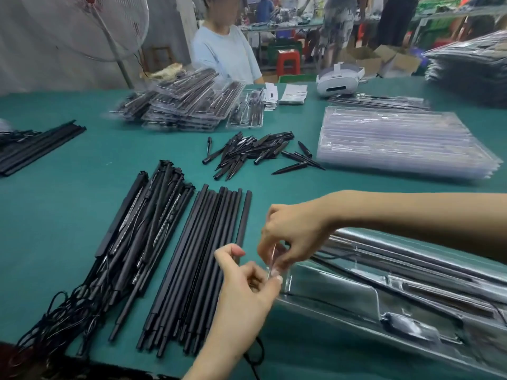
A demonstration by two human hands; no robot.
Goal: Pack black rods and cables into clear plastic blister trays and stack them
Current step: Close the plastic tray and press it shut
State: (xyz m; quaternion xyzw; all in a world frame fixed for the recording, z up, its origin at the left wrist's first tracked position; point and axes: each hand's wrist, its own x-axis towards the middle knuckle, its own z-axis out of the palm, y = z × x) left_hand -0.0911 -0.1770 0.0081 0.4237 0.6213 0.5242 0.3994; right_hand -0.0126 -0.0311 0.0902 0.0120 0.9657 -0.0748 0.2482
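A clear plastic blister tray (pixel 343 294) lies in front of me at the lower right, holding black rods and a thin black cable. My left hand (pixel 247 286) pinches the tray's left end tab between thumb and fingers. My right hand (pixel 290 234) reaches over from the right and pinches the same tab from above. To the left lie a row of plain black rods (pixel 203 264) and a bundle of black rods with cables (pixel 137 242). Short black spikes (pixel 252 152) are heaped in the middle of the green table (pixel 68 193).
A stack of empty clear trays (pixel 397 144) sits at the right. Filled trays (pixel 186 105) are piled at the back, near a seated person (pixel 225 50). More black rods (pixel 35 146) lie far left. A white headset (pixel 338 80) and paper leaflets (pixel 295 94) rest at the back.
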